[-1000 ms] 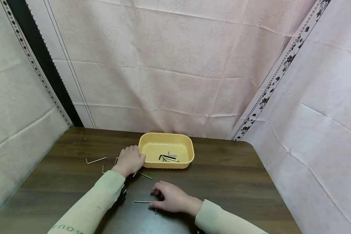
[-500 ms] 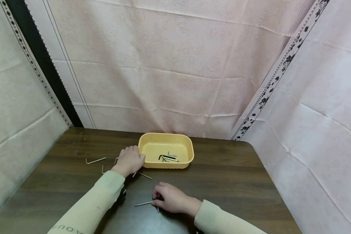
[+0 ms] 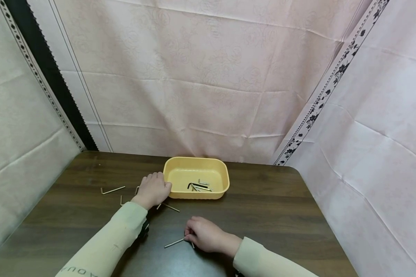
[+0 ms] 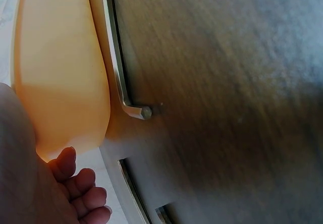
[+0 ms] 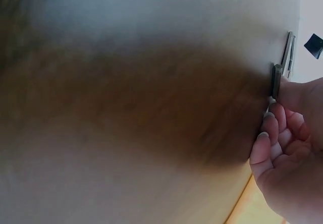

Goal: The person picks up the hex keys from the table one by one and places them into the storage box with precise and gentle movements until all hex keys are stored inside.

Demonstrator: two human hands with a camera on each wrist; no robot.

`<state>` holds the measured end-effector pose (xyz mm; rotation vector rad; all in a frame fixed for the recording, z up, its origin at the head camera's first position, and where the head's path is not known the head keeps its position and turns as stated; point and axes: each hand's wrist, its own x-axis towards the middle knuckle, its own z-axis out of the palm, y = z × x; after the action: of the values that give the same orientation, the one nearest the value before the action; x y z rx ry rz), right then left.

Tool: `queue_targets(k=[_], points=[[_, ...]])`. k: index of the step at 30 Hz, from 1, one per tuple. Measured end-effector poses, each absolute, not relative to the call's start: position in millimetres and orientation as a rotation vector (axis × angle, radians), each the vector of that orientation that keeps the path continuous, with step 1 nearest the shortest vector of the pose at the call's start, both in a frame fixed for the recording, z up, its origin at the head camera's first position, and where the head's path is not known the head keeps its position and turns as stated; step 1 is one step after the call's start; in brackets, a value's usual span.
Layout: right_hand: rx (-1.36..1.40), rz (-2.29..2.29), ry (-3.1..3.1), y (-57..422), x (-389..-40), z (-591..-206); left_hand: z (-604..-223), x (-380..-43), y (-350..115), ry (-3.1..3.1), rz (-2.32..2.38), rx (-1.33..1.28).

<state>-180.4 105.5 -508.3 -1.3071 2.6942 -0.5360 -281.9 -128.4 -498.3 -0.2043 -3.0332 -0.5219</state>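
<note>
Hex key (image 3: 174, 243), bent in an L, lies at the fingertips of the right hand (image 3: 208, 235), which pinches it near the bend between thumb and curled fingers. Its long arm sticks out past the fingertips toward the left, slanting a little toward the person, while the short arm shows just below the hand. The fingers hide the bend itself. The right wrist view shows the key beside the thumb, with the other fingers curled in loosely. Whether the key touches the table (image 3: 263, 200) or is lifted slightly, I cannot tell.

Well apart from that key, the left hand (image 3: 152, 188) holds the left end of a yellow tray (image 3: 197, 196), thumb at the rim and fingers bent down along the outside. The tray stands upright near the far edge of the table. Inside it, toward the front, lie a black hex key (image 3: 198, 185) and several metal ones in a loose heap.

More keys lie on the table around the left hand: one long key (image 3: 113, 190) well to its left, a partly hidden key (image 3: 122, 201) by the sleeve (image 3: 104, 238), and another key (image 3: 171, 207) just in front of the tray.
</note>
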Motion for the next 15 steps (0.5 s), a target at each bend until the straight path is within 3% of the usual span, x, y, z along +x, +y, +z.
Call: queue_targets(k=[15], points=[[-1.211,-0.460,2.664,106.2,-181.3,-501.5,-500.0,-282.5,-128.1,-3.022,-0.521,-0.207]])
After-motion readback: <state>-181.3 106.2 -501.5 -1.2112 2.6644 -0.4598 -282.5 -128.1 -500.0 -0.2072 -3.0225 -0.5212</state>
